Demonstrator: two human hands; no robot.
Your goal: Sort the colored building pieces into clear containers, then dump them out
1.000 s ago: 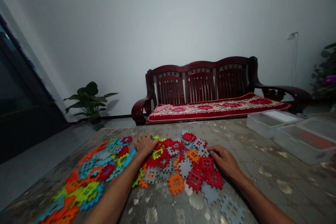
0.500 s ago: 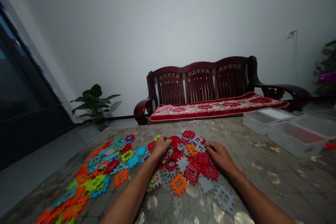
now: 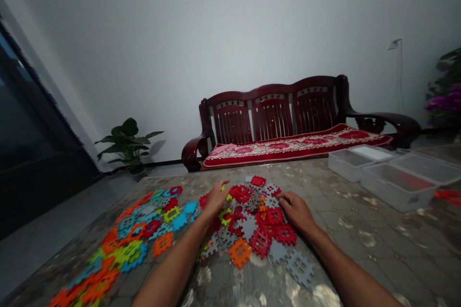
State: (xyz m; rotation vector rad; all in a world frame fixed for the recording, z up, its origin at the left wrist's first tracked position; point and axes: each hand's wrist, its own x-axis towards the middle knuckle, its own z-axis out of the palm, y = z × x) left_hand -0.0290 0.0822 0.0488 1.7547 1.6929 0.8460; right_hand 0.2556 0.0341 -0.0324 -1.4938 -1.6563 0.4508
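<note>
A pile of notched plastic tiles in red, grey, orange and yellow-green lies on the table between my hands. My left hand (image 3: 216, 199) is at the pile's far left side, thumb and forefinger closed around a small bit of yellow-green tile (image 3: 223, 187). My right hand (image 3: 296, 208) rests at the pile's right edge with its fingers bent together, beside a grey tile (image 3: 272, 202). Whether anything is between its fingertips is hidden. Near me lie an orange tile (image 3: 239, 252) and a grey windowed tile (image 3: 300, 267).
To the left, a long spread of orange, blue and yellow-green tiles (image 3: 129, 252) covers the table (image 3: 360, 268). Clear plastic boxes (image 3: 398, 196) stand at the right, with a red thing (image 3: 448, 195) beside them. A wooden bench (image 3: 273, 115) is behind the table.
My left hand has shifted slightly left and away from me, and yellow-green now shows at its fingertips. Tiles in the middle have been disturbed, uncovering a yellow-green one. My right hand stays by the edge.
</note>
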